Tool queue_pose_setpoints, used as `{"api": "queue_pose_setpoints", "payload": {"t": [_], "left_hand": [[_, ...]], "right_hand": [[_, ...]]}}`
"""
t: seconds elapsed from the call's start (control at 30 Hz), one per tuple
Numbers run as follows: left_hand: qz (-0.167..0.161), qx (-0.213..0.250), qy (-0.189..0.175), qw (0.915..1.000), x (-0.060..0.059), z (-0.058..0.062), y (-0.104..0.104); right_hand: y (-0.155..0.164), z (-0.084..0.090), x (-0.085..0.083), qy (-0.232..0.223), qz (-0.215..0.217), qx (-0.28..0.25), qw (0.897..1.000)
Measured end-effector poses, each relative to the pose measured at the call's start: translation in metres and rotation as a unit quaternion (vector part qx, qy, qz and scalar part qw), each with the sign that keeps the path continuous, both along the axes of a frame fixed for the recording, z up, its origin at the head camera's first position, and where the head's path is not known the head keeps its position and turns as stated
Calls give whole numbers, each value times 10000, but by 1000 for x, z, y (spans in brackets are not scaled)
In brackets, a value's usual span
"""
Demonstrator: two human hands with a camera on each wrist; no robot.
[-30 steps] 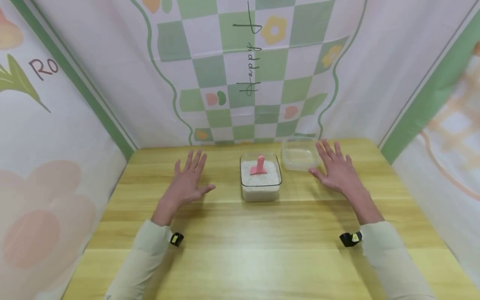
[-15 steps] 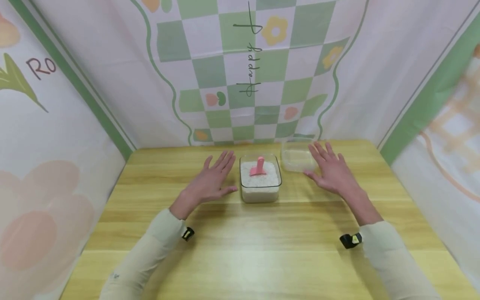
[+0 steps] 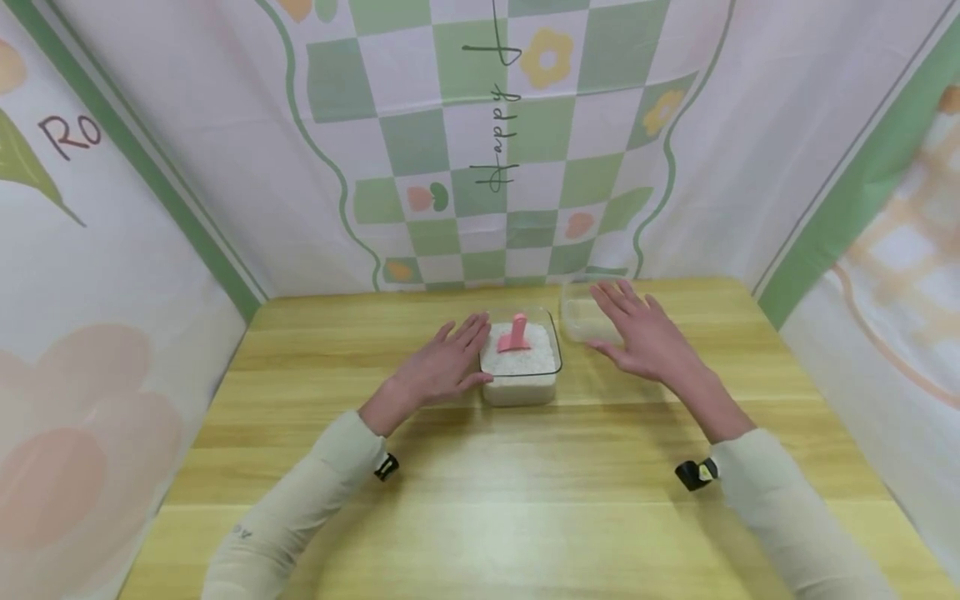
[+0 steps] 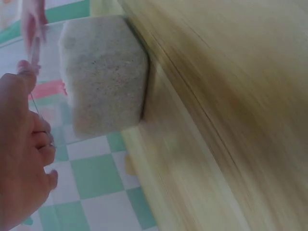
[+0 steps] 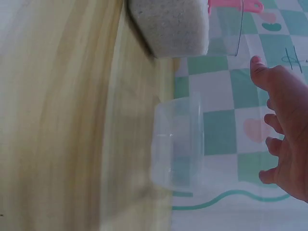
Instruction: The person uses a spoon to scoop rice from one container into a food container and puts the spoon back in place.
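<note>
A clear square container (image 3: 520, 395), filled with white grainy material, stands at mid-table. A pink scoop (image 3: 517, 335) is stuck in the grains with its handle up. My left hand (image 3: 441, 368) is at the container's left side, fingers extended along the rim and thumb at the near left corner. In the left wrist view those fingers (image 4: 42, 139) overlap the clear upper wall. My right hand (image 3: 651, 340), fingers spread and holding nothing, hovers over the right part of a see-through plastic box (image 5: 175, 144), which stands behind and right of the filled container.
The wooden table (image 3: 480, 517) ends at the back against a checked fabric backdrop (image 3: 487, 133). Printed fabric walls (image 3: 82, 358) rise on the left and right. Each sleeve cuff has a small black wrist camera (image 3: 386, 467) beside it.
My left hand has moved right, from bare table up to the filled container's rim. My right hand has shifted left over the see-through box. The containers and scoop have stayed in place.
</note>
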State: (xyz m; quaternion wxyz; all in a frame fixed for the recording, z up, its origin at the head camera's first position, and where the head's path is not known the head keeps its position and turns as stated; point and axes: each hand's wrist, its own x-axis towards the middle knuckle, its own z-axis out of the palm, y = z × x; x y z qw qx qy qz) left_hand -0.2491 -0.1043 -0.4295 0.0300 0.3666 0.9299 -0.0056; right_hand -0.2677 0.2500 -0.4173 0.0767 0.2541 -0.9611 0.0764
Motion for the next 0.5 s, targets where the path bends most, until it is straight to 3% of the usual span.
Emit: {"api": "queue_pose_setpoints", "payload": {"t": [0.23, 0.4, 0.5], "left_hand": [[-77, 167, -37, 9998, -2, 0, 2], [-15, 116, -87, 9999, -2, 0, 2], [-2, 142, -45, 9999, -2, -1, 3]], "right_hand": [[-26, 27, -5, 499, 1075, -378, 9922], [-62, 55, -8, 0, 1687, -277, 9853], [-85, 66, -10, -319, 1942, 92, 9804]]}}
